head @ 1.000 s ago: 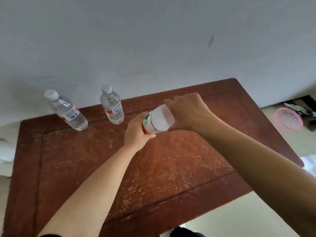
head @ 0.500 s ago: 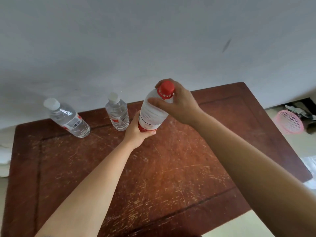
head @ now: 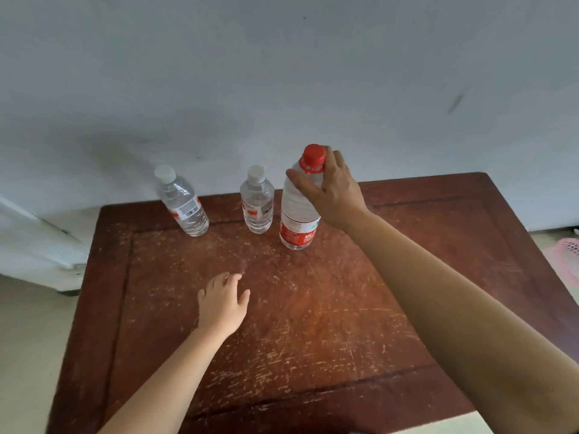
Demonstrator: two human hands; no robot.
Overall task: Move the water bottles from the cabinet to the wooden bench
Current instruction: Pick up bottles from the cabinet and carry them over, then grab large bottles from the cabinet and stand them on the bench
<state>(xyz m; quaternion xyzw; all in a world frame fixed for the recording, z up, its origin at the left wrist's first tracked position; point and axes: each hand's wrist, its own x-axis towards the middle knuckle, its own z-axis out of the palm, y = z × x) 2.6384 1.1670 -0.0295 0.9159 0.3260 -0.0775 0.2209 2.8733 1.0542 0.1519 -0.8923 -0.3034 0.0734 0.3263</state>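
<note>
Your right hand (head: 332, 192) closes around the neck of the red-capped bottle (head: 297, 214), fingers curled just under the cap, while the bottle stands upright with its base apparently down on the wooden bench (head: 313, 339). Your left hand (head: 224, 303) hangs low over the middle of the bench, fingers relaxed and holding nothing. Two smaller white-capped bottles stand in the same back row: the middle bottle (head: 257, 205) just beside the tall one, the left bottle (head: 183, 205) a little further along. The risk from here looks to be in letting go. You grip the tall bottle high, so a sideways drag as the fingers come off could rock it into the middle bottle, and a knock there could carry on down the row. A straight lift of the hand, up and back toward you, seems the safer exit. The row sits near the bench's rear edge, close under the wall (head: 282, 89), leaving little room behind. Open wood lies to the right of the tall bottle and across the whole front half. Beyond the right edge, a pink basket (head: 564, 255) sits on the floor. The cabinet is out of view.
</note>
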